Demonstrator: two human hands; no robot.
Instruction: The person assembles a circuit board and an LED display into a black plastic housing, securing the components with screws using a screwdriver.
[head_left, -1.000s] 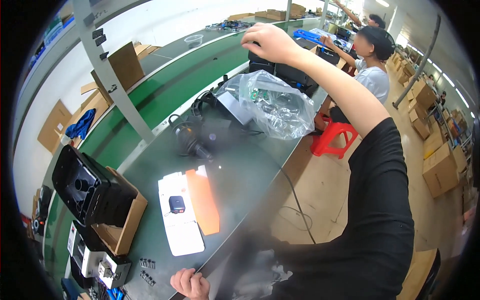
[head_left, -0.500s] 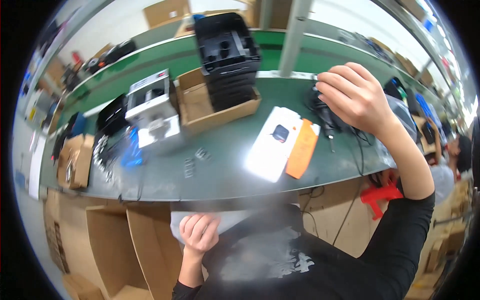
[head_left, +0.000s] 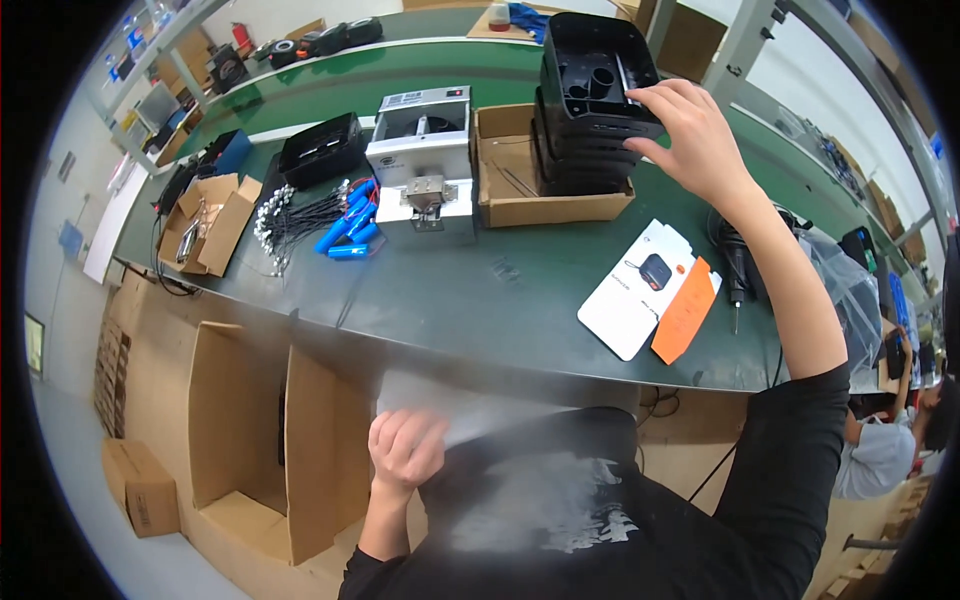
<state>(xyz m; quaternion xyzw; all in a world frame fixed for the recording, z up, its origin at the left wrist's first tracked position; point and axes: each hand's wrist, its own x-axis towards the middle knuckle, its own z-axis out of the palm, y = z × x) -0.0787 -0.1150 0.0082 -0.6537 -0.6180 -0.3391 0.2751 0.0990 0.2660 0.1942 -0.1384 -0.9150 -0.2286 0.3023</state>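
My right hand [head_left: 692,137] reaches to the front right corner of the top black plastic housing [head_left: 590,75], which tops a stack of similar black housings [head_left: 580,165]. Its fingers lie over the rim and the thumb is apart from them, lower at the front wall. Whether they press on the housing I cannot tell. The stack stands in a shallow cardboard box [head_left: 510,212]. Low before my body, my left hand [head_left: 405,447] is closed with curled fingers, beside a blurred pale sheet-like thing [head_left: 440,395]. What it holds, if anything, is hidden.
On the green bench [head_left: 430,300] stand a silver-white device [head_left: 424,165], blue cylinders [head_left: 350,225] with wires, and a small open carton [head_left: 210,225]. A white and orange flat card box [head_left: 645,290] lies right of centre, beside a corded tool [head_left: 737,265]. A large open carton [head_left: 330,450] stands below.
My right hand has moved from above the bench's right side to the top housing, its fingers opening out. The view has shifted, so the bench things sit further right. My left hand stays low and closed.
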